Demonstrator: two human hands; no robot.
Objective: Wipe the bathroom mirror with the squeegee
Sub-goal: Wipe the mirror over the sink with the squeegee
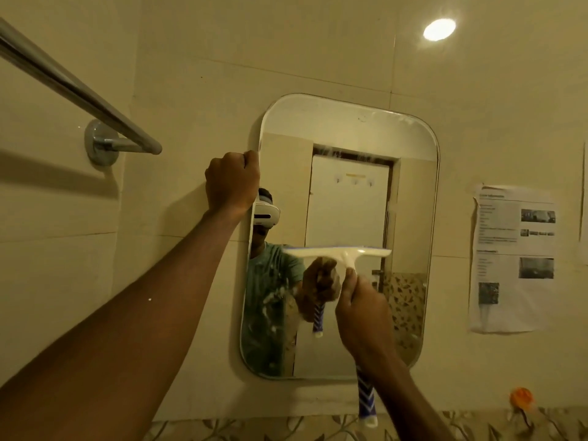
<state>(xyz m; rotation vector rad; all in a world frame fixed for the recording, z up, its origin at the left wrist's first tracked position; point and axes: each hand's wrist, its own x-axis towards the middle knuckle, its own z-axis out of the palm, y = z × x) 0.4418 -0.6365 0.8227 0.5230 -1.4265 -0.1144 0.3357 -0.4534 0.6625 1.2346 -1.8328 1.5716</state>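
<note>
A rounded rectangular mirror (pixel 410 192) hangs on the cream tiled wall. My left hand (pixel 230 183) grips its left edge near the top. My right hand (pixel 362 316) is closed around the squeegee (pixel 343 252), whose white blade lies level against the glass about mid-height. Its blue and white patterned handle sticks out below my fist. White foam streaks show on the lower left of the glass. Faint drip marks run near the top. The glass reflects a person in a headset and a white door.
A chrome towel rail (pixel 79 93) juts from the wall at upper left. A printed paper sheet (pixel 515 259) is stuck to the wall right of the mirror. An orange hook (pixel 521 399) sits at lower right above a leaf-patterned tile border (pixel 254 431).
</note>
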